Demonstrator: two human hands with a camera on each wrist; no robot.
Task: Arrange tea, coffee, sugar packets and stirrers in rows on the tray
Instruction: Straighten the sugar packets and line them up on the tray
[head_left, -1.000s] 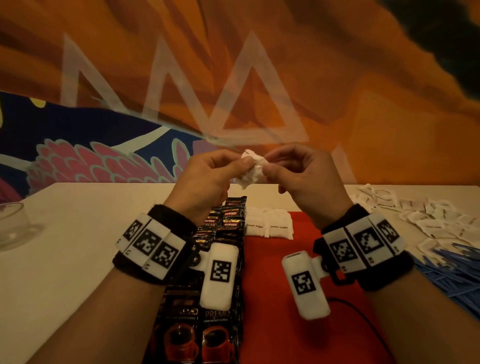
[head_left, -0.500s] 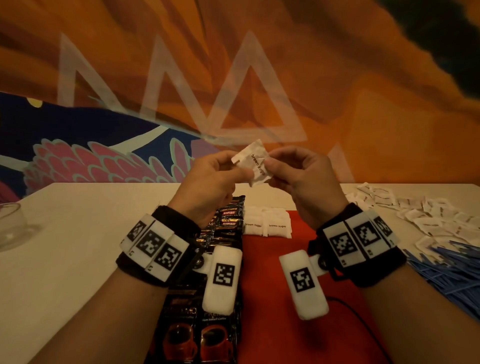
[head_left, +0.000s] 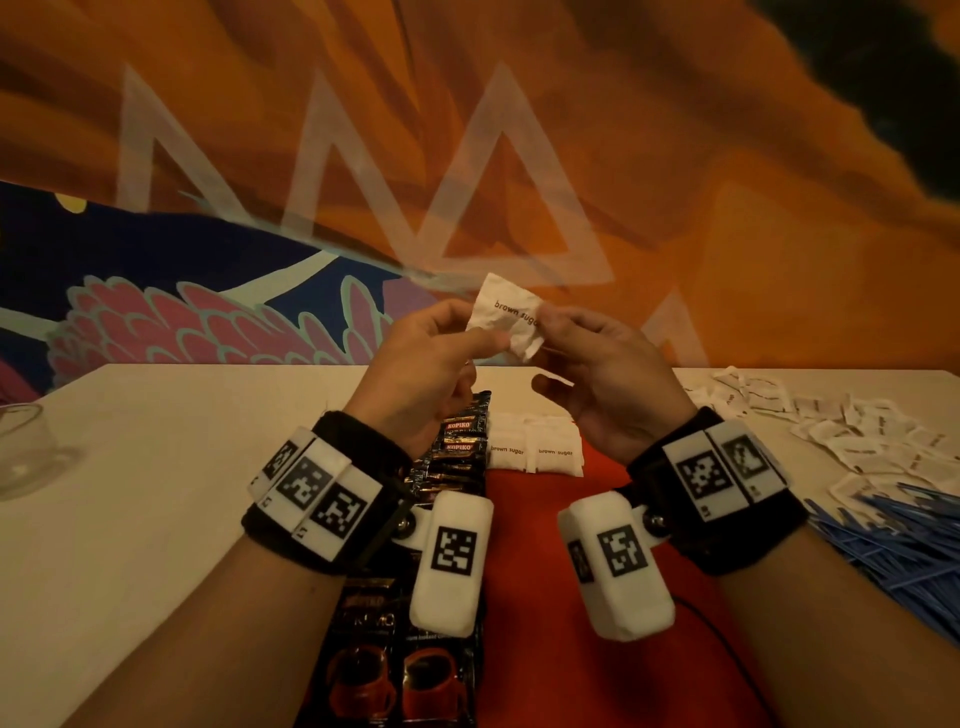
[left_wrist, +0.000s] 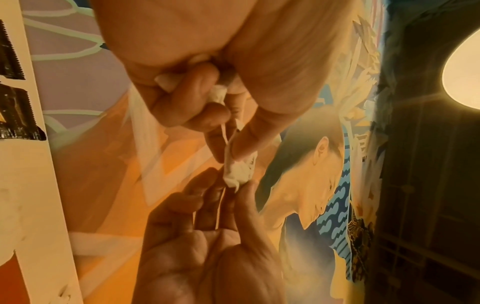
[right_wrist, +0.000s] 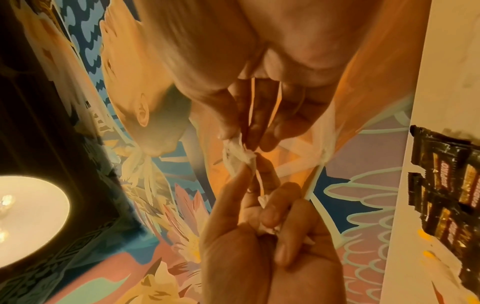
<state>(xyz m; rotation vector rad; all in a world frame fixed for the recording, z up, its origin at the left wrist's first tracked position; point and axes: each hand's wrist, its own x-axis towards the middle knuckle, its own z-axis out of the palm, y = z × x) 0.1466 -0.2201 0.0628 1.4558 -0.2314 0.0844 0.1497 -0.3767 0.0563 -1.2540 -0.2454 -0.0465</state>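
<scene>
Both hands are raised above the table and pinch one white sugar packet (head_left: 506, 322) marked "brown sugar", its printed face towards me. My left hand (head_left: 483, 339) pinches its lower left part, and my right hand (head_left: 545, 323) pinches its right edge. In the left wrist view the packet (left_wrist: 240, 171) hangs between left thumb and finger, and more white paper (left_wrist: 218, 94) sits inside the curled left fingers. Below lies the red tray (head_left: 524, 551). It carries a column of black coffee sachets (head_left: 460, 449) on its left and two sugar packets (head_left: 535, 453) at its far end.
Loose sugar packets (head_left: 857, 431) are scattered on the white table (head_left: 156, 467) at the right, with a heap of blue stirrers (head_left: 909, 545) in front of them. A glass bowl (head_left: 21, 447) stands at the left edge. A painted wall rises behind the table.
The packet was crumpled between the fingertips; it now stands flat with its label facing me. Both hands have risen a little.
</scene>
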